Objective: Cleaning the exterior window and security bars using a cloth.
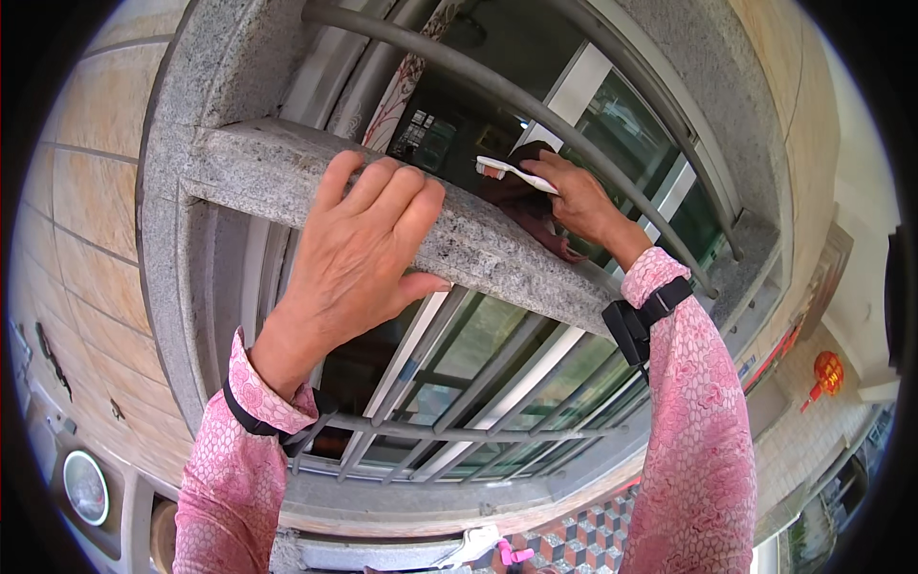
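My left hand (362,247) grips the granite crossbeam (495,251) of a window frame, fingers over its top and thumb along the front face. In my right hand (584,194) is a white toothbrush (527,176), its bristle head pointing left and down above the far side of the beam. A dark maroon cloth (534,222) hangs below the right hand and touches the beam; whether the fingers also hold it is hidden. Black straps with small devices circle both wrists over pink patterned sleeves.
Metal bars (459,61) run across the upper opening, and a metal grille (459,433) fronts the sliding glass panes below. Tan wall tiles (100,194) flank the stone frame. A round basin (86,488) sits lower left; a red lantern (828,373) hangs at right.
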